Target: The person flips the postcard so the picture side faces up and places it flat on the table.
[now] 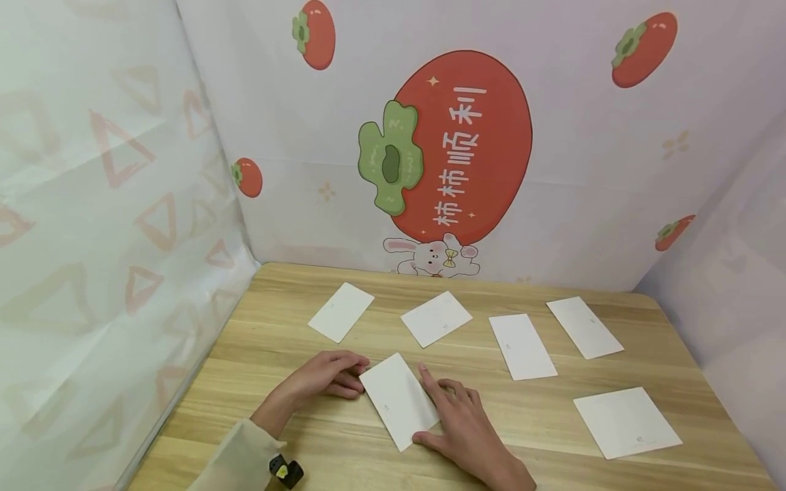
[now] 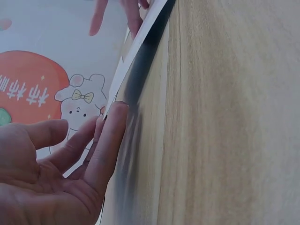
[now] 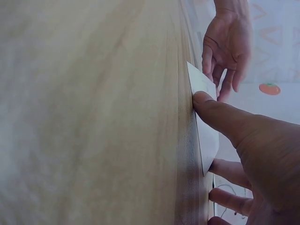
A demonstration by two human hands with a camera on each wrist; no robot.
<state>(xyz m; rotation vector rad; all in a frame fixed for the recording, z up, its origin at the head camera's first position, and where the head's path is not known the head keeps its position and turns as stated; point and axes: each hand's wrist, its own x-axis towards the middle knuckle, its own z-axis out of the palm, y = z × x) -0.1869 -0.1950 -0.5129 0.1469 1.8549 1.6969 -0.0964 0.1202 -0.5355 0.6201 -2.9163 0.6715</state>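
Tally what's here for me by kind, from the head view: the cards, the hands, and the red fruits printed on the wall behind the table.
White cards: 6
Left hand and right hand: 2
Printed red fruits: 5
Total: 13

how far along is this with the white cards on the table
Seemingly done: five white rectangular cards lie spread apart on the light-brown wooden table. In hand: a sixth white rectangular card, its edge held by the right hand, the left hand beside it. Remaining, probably: laying it flat, since a dark shadow shows beneath it.
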